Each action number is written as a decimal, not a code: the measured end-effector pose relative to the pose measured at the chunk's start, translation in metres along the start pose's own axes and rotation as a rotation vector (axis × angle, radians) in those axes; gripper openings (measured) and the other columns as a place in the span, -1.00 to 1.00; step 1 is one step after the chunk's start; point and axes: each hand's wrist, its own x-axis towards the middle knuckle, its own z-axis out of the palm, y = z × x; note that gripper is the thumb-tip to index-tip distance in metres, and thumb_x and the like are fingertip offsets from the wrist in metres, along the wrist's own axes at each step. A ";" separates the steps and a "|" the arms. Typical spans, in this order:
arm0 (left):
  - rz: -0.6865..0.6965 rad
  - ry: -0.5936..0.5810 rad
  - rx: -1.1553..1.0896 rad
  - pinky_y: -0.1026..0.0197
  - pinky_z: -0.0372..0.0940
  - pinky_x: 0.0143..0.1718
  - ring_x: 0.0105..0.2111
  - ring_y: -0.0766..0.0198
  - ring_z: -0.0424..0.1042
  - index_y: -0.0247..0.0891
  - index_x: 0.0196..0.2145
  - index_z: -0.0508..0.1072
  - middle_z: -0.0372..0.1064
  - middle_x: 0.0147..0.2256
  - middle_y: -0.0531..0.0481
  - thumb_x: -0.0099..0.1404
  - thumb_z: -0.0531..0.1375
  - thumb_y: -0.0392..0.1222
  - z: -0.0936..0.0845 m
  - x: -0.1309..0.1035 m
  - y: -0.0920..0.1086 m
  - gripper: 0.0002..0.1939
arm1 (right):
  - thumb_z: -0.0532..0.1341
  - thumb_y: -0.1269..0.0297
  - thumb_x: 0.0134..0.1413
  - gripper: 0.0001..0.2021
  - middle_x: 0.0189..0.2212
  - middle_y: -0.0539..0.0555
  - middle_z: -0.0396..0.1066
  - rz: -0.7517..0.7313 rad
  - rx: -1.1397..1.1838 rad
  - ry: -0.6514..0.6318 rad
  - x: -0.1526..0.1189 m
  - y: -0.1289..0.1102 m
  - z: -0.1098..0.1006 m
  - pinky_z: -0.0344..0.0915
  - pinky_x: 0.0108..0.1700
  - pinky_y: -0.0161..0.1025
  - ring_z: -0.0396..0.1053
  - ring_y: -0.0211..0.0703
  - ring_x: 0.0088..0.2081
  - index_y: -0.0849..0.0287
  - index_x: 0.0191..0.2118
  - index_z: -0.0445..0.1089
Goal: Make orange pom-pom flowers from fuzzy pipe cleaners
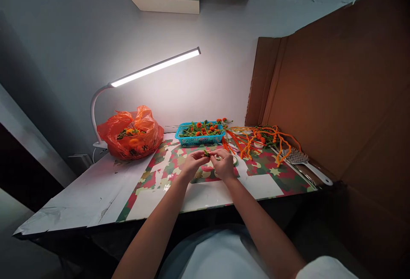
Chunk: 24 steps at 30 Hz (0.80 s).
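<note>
My left hand [192, 162] and my right hand [224, 166] meet above the middle of the table, fingertips pinched together. Between them is a small green piece [206, 154], fuzzy-looking like pipe cleaner; its exact shape is too small to make out. Partly behind my right hand lies a roll of green tape [235, 160]. Just beyond the hands stands a blue plastic basket [200, 141], filled with orange flowers [204, 133] on green stems.
An orange plastic bag [144, 142] of flowers stands left, by a lit desk lamp [156, 66]. Orange fuzzy strips [248, 148] and a white-handled brush [315, 172] lie right. A tall cardboard panel [336, 78] walls off the right side. A shelf [165, 3] hangs above.
</note>
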 end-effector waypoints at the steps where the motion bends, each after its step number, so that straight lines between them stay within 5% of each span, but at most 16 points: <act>1: 0.003 0.004 0.009 0.26 0.31 -0.32 -0.40 0.26 0.43 -0.31 -0.40 0.55 0.50 -0.41 -0.06 -0.15 0.41 -0.14 0.001 -0.001 0.002 -0.69 | 0.17 0.46 -0.10 -0.82 -0.47 0.02 0.49 -0.014 -0.020 -0.010 0.000 0.000 0.000 0.30 -0.26 -0.22 0.39 -0.13 -0.34 0.10 -0.44 0.51; 15: -0.015 0.041 0.023 0.24 0.32 -0.29 -0.40 0.27 0.44 -0.31 -0.40 0.57 0.51 -0.40 -0.06 -0.12 0.37 -0.18 -0.004 0.001 -0.003 -0.74 | 0.14 0.47 0.05 -0.75 -0.33 0.03 0.47 -0.099 -0.320 -0.166 -0.003 -0.003 -0.005 0.06 -0.17 -0.16 0.29 -0.08 -0.21 0.05 -0.25 0.51; 24: 0.141 0.145 0.142 0.20 0.34 -0.31 -0.38 0.21 0.45 -0.29 -0.43 0.55 0.52 -0.40 -0.08 -0.18 0.39 -0.17 0.009 -0.003 0.005 -0.72 | 0.11 0.51 0.00 -0.78 -0.41 0.06 0.46 -0.037 -0.362 -0.115 -0.004 -0.004 -0.001 0.10 -0.22 -0.16 0.27 -0.06 -0.28 0.12 -0.40 0.49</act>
